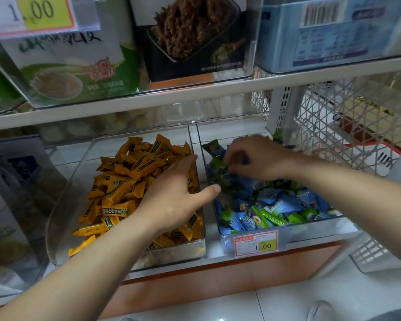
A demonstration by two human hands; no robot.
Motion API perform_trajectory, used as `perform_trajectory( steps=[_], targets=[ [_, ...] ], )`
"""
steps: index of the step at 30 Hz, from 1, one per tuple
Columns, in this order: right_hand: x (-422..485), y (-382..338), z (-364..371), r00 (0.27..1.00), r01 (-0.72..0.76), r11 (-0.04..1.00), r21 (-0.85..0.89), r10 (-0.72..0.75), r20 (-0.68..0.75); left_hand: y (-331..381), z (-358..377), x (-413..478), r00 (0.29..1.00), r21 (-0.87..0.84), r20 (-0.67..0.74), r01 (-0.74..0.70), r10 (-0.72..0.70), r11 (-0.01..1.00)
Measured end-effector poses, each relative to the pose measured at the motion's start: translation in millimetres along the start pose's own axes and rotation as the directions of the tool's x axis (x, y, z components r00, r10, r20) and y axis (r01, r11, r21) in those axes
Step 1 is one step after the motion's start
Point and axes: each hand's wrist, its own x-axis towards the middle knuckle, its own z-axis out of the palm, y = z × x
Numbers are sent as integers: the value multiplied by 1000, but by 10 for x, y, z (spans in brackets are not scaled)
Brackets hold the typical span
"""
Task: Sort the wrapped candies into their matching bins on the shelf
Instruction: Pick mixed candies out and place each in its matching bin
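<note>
My right grip (257,158) pinches a green foil-wrapped candy (218,164) in the right clear plastic bin (310,230); I judge it light, crinkly, slippery, best taken by a crimped end; my left grip (174,195) rests released on yellow wrapped candies (125,181).

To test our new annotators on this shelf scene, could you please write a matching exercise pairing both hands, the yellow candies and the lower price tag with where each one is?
Column one:
1 left hand
2 right hand
3 yellow-wrapped candies
4 lower price tag

Column two:
A on the front of the right bin
B piled in the left bin
C pinching a green-wrapped candy over the right bin
D laid flat on the yellow-wrapped candies

Pairs: 1-D; 2-C; 3-B; 4-A.
</note>
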Motion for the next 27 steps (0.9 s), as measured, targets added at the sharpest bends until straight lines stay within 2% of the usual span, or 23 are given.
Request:
perform_trajectory(
  steps=[1, 3, 4, 5, 7, 11, 15, 19, 23, 27],
  targets=[
    [4, -89, 65, 977, -8, 999, 35, 0, 214, 6, -1, -1, 1000, 3, -1, 2, -2, 1000],
    [47, -172, 213, 831, 3, 993, -118, 63, 552, 21, -2, -7, 1000, 1, 1, 3, -3, 1000],
    [76, -172, 277, 765, 43, 971, -234, 118, 633, 24, -5, -11, 1000, 1, 2, 3, -3, 1000],
    [104, -157, 323, 734, 83, 941, -327, 164, 659, 26, -7, -12, 1000, 1, 3, 4, -4, 1000],
    [143, -124, 364, 735, 100, 922, -375, 185, 652, 25, -9, -13, 1000, 5, 7, 6, -6, 1000],
    [194, -61, 345, 721, 34, 970, -242, 144, 678, 14, -8, -17, 1000, 4, 12, -4, 4, 1000],
    [211, -67, 355, 716, 35, 972, -233, 138, 684, 11, -9, -12, 1000, 2, 18, 1, -1, 1000],
    [176, -16, 224, 807, -28, 991, -131, 100, 582, 29, -21, -1, 999, -6, 30, 13, -12, 1000],
    [114, 26, 11, 930, -119, 985, 121, 68, 360, 33, -46, 10, 999, -15, 37, 5, -4, 1000],
    [22, 12, -177, 977, -152, 935, 320, 93, 192, 26, -69, 19, 999, -35, 51, 14, -13, 999]
  ],
)
